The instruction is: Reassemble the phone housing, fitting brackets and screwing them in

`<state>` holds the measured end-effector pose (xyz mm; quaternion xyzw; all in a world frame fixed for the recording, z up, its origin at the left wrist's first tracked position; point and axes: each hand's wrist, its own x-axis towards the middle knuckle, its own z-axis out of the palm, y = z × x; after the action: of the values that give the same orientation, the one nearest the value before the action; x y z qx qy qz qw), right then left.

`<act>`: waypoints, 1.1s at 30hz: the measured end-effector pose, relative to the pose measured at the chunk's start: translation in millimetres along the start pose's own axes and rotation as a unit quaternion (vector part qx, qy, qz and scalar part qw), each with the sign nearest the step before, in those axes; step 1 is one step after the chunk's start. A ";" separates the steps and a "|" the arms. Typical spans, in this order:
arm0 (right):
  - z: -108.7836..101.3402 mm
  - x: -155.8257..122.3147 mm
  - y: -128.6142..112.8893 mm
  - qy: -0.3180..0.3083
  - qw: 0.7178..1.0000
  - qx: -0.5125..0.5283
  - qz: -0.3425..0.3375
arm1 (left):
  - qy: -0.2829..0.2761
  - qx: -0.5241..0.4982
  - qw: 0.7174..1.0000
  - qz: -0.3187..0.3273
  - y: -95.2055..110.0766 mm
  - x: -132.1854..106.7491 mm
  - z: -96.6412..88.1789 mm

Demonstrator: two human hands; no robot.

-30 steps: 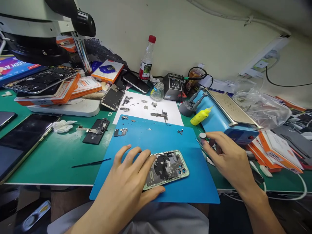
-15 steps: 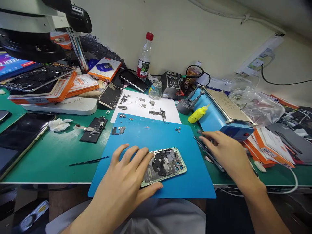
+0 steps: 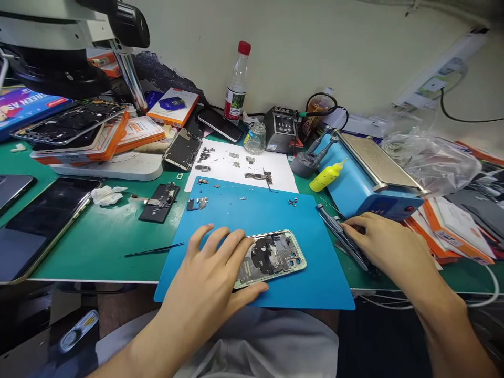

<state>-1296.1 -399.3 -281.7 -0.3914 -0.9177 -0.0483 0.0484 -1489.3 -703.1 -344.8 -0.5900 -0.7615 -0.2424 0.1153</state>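
Left hand [image 3: 208, 286] lies flat, fingers spread wide, pressing down on the near end of the opened phone housing [image 3: 271, 258], which sits on the blue mat [image 3: 255, 215] at the front edge of the green tabletop [image 3: 98, 247]. Right hand [image 3: 388, 249] is over at the mat's right edge, fingers curled around dark tweezers [image 3: 340, 233] lying there among other slim tools; whether they're lifted, I cannot tell. Loose screws and a small bracket [image 3: 292, 201] dot the mat behind the housing. Beyond that, a white sheet [image 3: 244, 168] with more small parts, then a glass jar [image 3: 255, 140], a red-capped bottle [image 3: 236, 84] and a small black station [image 3: 280, 129] against the wall. Right of the mat stands a blue machine [image 3: 366, 181] with a yellow squeeze bottle [image 3: 325, 178] leaning on it. Left side: a black spudger [image 3: 153, 250], a battery [image 3: 159, 202], dark screens. Orange boxes carry print, too small to read.
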 end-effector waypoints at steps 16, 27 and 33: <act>-20.6 -44.4 -42.5 0.219 0.933 0.281 -0.056 | 0.035 0.004 0.999 0.003 1.9 -0.8 2.6; 1.7 -14.0 -128.2 -0.004 0.764 0.644 -0.047 | -0.019 -0.025 0.999 -0.019 4.2 4.6 0.6; 11.4 -11.1 -164.0 -0.059 0.767 0.633 -0.082 | -0.052 -0.062 0.996 -0.029 1.7 10.7 -1.7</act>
<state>-1407.7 -518.8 -302.7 -0.1969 -0.7698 0.5632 0.2269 -1490.8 -694.7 -338.0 -0.5858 -0.7665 -0.2615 0.0311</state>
